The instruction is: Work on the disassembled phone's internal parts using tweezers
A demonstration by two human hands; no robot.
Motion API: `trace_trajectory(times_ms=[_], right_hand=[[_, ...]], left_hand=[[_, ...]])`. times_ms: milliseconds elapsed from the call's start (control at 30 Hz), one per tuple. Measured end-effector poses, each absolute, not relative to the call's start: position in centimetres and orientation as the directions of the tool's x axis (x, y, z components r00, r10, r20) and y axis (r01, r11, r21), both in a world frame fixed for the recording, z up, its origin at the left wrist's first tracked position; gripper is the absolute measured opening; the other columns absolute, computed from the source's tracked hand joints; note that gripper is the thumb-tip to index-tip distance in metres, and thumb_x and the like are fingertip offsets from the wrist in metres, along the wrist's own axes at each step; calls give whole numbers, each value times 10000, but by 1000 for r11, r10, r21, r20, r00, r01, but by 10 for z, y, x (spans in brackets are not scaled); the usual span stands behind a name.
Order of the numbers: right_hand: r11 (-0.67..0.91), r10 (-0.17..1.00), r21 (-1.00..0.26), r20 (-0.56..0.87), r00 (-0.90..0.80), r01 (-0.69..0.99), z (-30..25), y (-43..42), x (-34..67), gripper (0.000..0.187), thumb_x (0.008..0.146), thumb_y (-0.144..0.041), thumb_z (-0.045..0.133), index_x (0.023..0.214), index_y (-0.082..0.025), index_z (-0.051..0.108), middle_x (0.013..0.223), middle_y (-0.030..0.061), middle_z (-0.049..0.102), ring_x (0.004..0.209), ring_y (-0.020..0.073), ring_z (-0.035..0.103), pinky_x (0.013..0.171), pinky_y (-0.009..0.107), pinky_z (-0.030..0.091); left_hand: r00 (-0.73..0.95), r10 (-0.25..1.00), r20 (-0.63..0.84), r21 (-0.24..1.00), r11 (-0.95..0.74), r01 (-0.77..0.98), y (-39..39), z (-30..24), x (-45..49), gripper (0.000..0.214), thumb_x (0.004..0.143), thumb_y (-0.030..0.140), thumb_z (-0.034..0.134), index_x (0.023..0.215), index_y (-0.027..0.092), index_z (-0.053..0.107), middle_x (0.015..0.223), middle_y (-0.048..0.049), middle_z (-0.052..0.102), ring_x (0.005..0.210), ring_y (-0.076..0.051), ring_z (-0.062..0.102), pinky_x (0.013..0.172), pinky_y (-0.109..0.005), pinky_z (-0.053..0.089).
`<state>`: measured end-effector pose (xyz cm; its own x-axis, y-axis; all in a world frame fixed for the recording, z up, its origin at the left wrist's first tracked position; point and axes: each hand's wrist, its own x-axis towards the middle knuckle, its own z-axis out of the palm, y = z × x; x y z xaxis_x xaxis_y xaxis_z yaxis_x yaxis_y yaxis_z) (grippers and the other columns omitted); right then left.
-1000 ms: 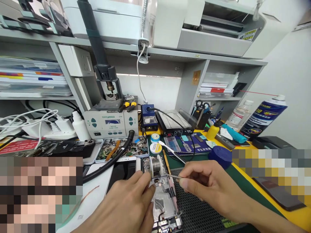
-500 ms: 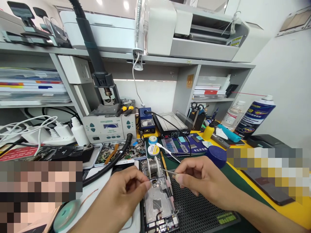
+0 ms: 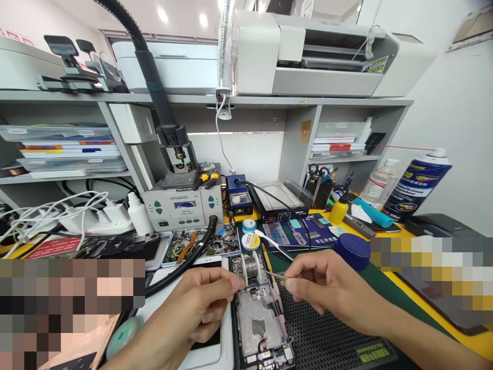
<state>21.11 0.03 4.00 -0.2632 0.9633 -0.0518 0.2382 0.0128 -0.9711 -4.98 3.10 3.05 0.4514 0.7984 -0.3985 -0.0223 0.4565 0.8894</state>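
An opened phone (image 3: 262, 324) with its back off lies on a black mat (image 3: 327, 334) in front of me. My left hand (image 3: 200, 303) rests at the phone's upper left edge, fingers curled and pinched beside a small solder spool (image 3: 251, 267) standing at the phone's top. My right hand (image 3: 327, 282) grips thin metal tweezers (image 3: 278, 276), whose tip points left toward the spool and the phone's top end.
A hot-air rework station (image 3: 183, 203) with its black hose (image 3: 185, 257) stands behind. A parts tray (image 3: 192, 244), blue soldering stand (image 3: 238, 192), heating plate (image 3: 277, 198), blue lid (image 3: 352, 249), spray can (image 3: 418, 185) and a white phone (image 3: 200, 349) surround the mat.
The view has shifted slightly up and right. Both hands stay at the top of the phone; the left fingers have drawn back a little from the board toward the phone's left edge.
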Motion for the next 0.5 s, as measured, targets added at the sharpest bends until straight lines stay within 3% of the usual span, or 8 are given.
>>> trace_trajectory(times_ms=[200,333,500], right_hand=[[16,961,-965,-58,-270,263,33,2,217,356,866,-493,858,785,-166,742,618,-25,590,490,103,450,492,248,318],[34,960,-958,-48,-276,286,36,2,214,407,891,-548,830,767,-172,733,584,-46,528,497,101,427,500,245,310],[52,956,-926,-62,-288,374,22,2,225,439,923,-605,791,830,-177,776,613,-33,539,512,104,417,486,249,295]], left_hand=[[441,836,-328,929,370,-11,33,33,-52,376,788,437,901,799,184,624,529,140,276,497,-51,107,453,-213,46],[376,905,-200,972,230,-36,42,37,-56,326,770,366,914,748,163,659,522,122,320,482,-45,154,448,-220,63],[248,968,-40,995,61,-77,26,61,-91,346,750,403,957,743,141,733,492,103,354,456,-40,209,430,-198,117]])
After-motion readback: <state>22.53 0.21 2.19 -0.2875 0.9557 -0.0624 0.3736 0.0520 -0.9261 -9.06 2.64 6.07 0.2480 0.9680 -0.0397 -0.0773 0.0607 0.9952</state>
